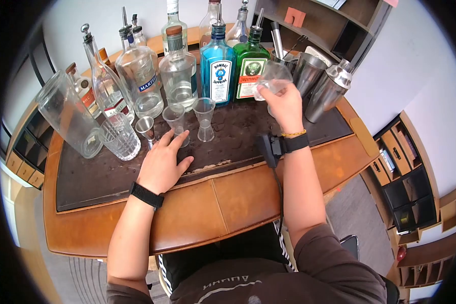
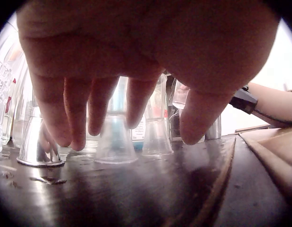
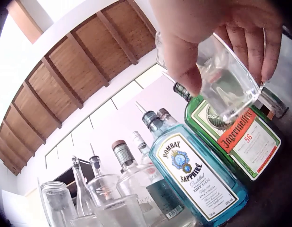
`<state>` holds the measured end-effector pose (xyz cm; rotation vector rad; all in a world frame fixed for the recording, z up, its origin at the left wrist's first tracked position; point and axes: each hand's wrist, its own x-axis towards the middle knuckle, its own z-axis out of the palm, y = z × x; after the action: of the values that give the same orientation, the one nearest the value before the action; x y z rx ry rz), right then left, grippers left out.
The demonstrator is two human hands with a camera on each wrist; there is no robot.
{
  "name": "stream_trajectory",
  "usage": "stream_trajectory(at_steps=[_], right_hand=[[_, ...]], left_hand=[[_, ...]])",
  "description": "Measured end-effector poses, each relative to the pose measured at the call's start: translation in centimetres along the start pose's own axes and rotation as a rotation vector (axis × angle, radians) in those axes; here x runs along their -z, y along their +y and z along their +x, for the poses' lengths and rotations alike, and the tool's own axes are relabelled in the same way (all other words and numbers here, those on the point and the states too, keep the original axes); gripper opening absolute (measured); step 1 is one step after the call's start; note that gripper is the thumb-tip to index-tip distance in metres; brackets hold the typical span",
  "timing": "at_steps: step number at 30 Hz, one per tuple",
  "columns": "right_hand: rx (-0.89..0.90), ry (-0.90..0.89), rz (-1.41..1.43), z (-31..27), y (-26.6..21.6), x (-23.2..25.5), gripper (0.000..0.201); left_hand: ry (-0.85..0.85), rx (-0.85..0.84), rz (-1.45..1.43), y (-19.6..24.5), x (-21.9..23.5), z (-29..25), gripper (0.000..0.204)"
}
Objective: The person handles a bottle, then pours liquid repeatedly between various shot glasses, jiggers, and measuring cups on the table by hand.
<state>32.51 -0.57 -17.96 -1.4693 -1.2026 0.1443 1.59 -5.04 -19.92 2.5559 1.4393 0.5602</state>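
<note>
My right hand point(image 1: 287, 107) grips a clear glass point(image 1: 274, 76) between thumb and fingers, above the table in front of the green bottle point(image 1: 251, 66). In the right wrist view the glass point(image 3: 226, 87) is tilted and overlaps the green bottle's label. My left hand point(image 1: 162, 163) lies low over the table with its fingers spread, beside a steel jigger point(image 1: 145, 126) and two clear jiggers point(image 1: 174, 117) point(image 1: 204, 119). The left wrist view has its fingertips in front of the steel jigger point(image 2: 40, 144) and a clear jigger point(image 2: 116, 142); whether they touch is unclear.
A blue bottle point(image 1: 218, 68) and several clear bottles line the table's back. Farther left are a tall mixing glass point(image 1: 71, 116) and a cut-pattern tumbler point(image 1: 119, 137). A steel shaker point(image 1: 329, 91) and steel tin point(image 1: 308, 73) occupy the right. A black cable hangs from the right wrist.
</note>
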Motion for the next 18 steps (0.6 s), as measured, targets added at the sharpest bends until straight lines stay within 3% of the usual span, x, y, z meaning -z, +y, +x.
stream_trajectory(at_steps=[6, 11, 13, 18], right_hand=[[0.087, 0.342, 0.057, 0.2, -1.5, 1.7, 0.046], [0.039, 0.406, -0.111, 0.4, -1.5, 3.5, 0.048], [0.128, 0.435, -0.144, 0.9, -0.6, 3.8, 0.052], [0.133, 0.496, -0.199, 1.5, 1.3, 3.8, 0.058]], left_hand=[[-0.005, -0.008, -0.029, 0.1, 0.0, 0.1, 0.061], [-0.009, 0.004, -0.039, 0.2, 0.1, 0.1, 0.061], [-0.006, 0.003, -0.042, 0.2, 0.0, 0.1, 0.061], [-0.003, -0.001, -0.038, 0.2, -0.1, 0.1, 0.062]])
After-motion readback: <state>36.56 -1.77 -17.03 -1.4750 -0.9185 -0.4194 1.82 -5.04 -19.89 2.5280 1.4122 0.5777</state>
